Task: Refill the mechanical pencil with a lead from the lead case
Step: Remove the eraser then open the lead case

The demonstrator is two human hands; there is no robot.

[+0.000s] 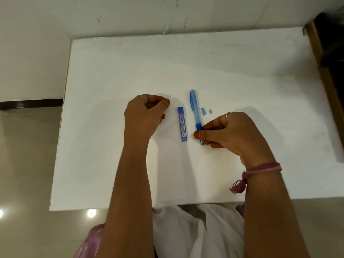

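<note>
On the white surface (186,62) the blue mechanical pencil (195,110) lies with its tip toward the person, the right hand (232,133) pinching its grip end. Just left lies the blue lead case (182,124); just right, a small blue cap (203,111) and a tiny eraser (210,110). Left of the case, the left hand (145,116) is loosely curled, fingertips pinched; whether it holds anything I cannot tell.

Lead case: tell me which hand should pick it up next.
Left. The left hand is loosely curled and seems to hold nothing, just left of the lead case on the table. The right hand is already gripping the mechanical pencil near its tip.
</note>
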